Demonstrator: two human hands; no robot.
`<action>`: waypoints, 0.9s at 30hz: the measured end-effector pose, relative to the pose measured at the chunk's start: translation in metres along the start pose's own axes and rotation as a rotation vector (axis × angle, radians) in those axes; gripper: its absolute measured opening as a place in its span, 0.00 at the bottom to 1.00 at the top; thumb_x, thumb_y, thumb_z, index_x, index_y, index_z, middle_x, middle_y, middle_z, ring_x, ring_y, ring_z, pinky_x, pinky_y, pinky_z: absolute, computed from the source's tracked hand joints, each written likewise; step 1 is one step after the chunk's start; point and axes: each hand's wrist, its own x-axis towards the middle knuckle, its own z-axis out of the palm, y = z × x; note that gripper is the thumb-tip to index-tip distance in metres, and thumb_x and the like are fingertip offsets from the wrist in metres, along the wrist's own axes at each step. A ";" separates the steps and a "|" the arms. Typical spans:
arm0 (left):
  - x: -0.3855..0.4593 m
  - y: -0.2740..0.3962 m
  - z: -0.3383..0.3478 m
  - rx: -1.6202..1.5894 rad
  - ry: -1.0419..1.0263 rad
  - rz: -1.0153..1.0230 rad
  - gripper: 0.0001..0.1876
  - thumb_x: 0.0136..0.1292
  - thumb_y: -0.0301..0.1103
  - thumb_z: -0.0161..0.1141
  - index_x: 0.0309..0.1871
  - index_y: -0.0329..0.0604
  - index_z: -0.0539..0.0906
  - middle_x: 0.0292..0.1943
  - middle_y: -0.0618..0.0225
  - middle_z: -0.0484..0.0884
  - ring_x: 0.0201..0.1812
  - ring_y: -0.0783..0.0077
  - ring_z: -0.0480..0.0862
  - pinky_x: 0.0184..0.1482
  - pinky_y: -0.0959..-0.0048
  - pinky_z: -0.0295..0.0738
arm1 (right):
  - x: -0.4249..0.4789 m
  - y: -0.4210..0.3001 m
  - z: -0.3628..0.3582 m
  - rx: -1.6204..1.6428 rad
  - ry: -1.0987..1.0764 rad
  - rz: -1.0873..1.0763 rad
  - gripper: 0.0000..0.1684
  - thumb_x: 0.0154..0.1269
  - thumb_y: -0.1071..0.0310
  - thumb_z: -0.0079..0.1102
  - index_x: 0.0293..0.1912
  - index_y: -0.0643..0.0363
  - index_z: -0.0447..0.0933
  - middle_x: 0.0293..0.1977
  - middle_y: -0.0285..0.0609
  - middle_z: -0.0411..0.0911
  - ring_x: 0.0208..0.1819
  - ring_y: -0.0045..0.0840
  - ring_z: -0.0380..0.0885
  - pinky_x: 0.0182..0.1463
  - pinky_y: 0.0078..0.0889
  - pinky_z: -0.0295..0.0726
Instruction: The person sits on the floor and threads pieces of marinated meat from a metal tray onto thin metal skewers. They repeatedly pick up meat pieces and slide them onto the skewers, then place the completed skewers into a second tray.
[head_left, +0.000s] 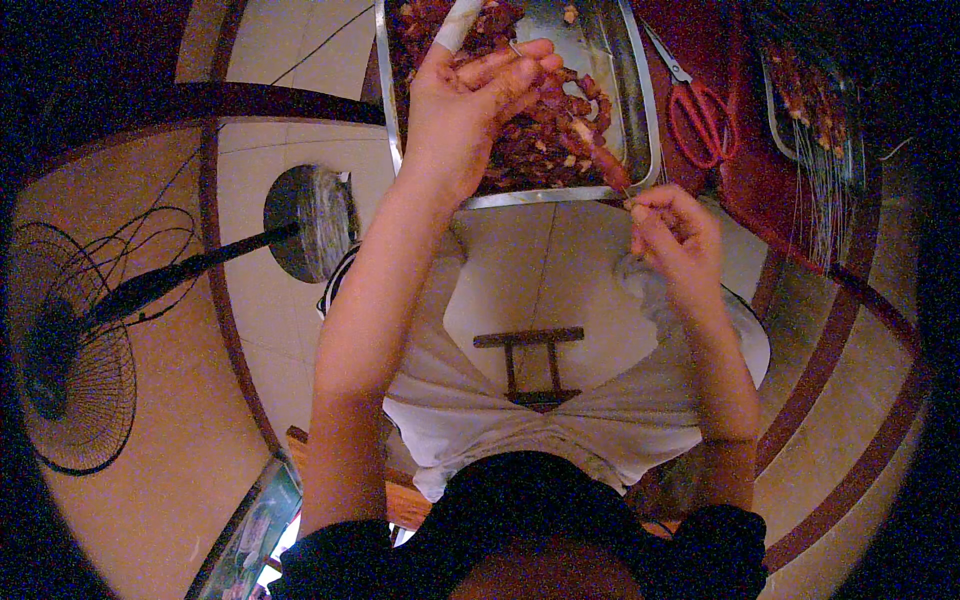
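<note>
A metal tray holds a heap of raw marinated meat pieces. My left hand is over the heap, palm partly up, fingers bent; a white wrap covers one of its digits, and whether it grips any meat I cannot tell. Near the tray's lower right corner, my right hand pinches the end of a thin skewer. Meat is threaded on that skewer, which slants up and left across the tray rim.
Red-handled scissors lie right of the tray on the red tabletop. Farther right, another tray holds skewered meat, thin skewer ends sticking out over its edge. A standing fan is at the left. A small wooden stool shows below.
</note>
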 end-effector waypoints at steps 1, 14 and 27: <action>-0.001 -0.001 0.001 0.015 -0.020 0.023 0.36 0.63 0.23 0.57 0.71 0.55 0.54 0.48 0.56 0.80 0.51 0.65 0.80 0.49 0.69 0.78 | 0.000 0.000 0.000 0.006 0.001 0.014 0.04 0.64 0.70 0.56 0.38 0.59 0.75 0.24 0.30 0.74 0.24 0.12 0.72 0.26 0.16 0.70; 0.007 0.007 -0.004 0.020 0.060 0.023 0.30 0.66 0.29 0.55 0.70 0.54 0.58 0.49 0.60 0.80 0.50 0.67 0.80 0.47 0.71 0.78 | 0.000 0.003 0.000 -0.031 0.035 -0.032 0.04 0.64 0.68 0.57 0.37 0.56 0.75 0.21 0.29 0.72 0.20 0.08 0.66 0.21 0.11 0.57; 0.002 -0.001 0.001 0.090 -0.023 0.029 0.36 0.65 0.33 0.57 0.72 0.58 0.49 0.51 0.60 0.79 0.51 0.67 0.80 0.47 0.72 0.77 | 0.000 0.005 -0.001 -0.038 0.077 -0.039 0.04 0.64 0.68 0.56 0.36 0.57 0.75 0.20 0.29 0.72 0.20 0.08 0.66 0.21 0.12 0.58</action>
